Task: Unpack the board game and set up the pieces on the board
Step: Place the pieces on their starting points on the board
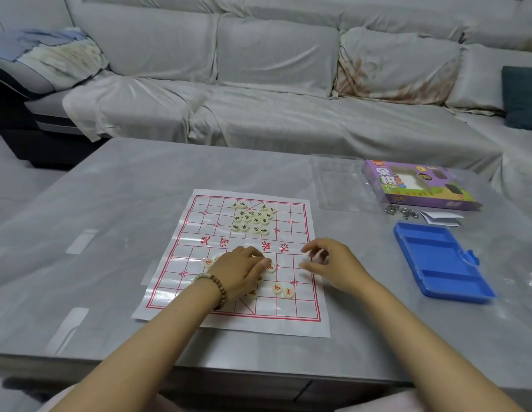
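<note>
A white paper board [199, 233] with a red grid lies flat on the grey table. Several cream discs with black characters [252, 220] are heaped on its far half. Cream discs with red characters [283, 290] are scattered on the near half. My left hand [239, 270], with a wooden bead bracelet, lies palm down on the red-marked discs and hides some of them. My right hand [333, 263] hovers over the board's right edge, its fingers loosely curled and blurred, with nothing visible between them.
An open blue plastic case [440, 260] lies to the right of the board. Behind it are the purple game box [419, 185], a clear plastic tray [339, 182], small metal bits [402, 211] and a folded paper [441, 218]. A grey covered sofa [273, 99] stands beyond the table.
</note>
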Tool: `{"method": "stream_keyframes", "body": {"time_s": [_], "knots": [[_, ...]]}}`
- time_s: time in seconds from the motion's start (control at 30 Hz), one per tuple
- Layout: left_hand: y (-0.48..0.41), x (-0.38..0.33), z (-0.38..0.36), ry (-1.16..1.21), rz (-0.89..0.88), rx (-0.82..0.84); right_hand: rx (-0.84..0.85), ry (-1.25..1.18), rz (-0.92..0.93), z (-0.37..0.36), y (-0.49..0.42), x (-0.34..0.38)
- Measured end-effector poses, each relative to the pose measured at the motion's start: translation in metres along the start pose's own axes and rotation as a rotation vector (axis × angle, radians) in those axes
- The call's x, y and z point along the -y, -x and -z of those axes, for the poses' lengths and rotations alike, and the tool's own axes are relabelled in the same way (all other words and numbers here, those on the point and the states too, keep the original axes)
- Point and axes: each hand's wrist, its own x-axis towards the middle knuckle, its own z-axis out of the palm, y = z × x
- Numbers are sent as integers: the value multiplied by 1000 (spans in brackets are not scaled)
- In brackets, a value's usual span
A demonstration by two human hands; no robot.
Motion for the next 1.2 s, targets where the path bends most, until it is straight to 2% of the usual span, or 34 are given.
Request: {"method": "stream_keyframes", "body": {"time_s": [0.13,0.3,0.53,0.63,0.8,1.07,1.2], "knots": [[1,1,2,32,17,-10,38,115,97,-27,1,24],[6,9,5,32,29,-34,-29,205,135,-46,-5,38],[13,19,12,19,48,-47,98,112,131,-34,-13,33],[14,18,13,20,29,-40,84,42,103,-33,-13,30],[11,0,5,-47,-19,-55,50,97,112,-37,-12,32],[3,-7,-2,-37,83,-158,36,132,112,-38,-12,31],[3,-5,2,-8,110,-154,48,126,95,-35,-14,26]]}}
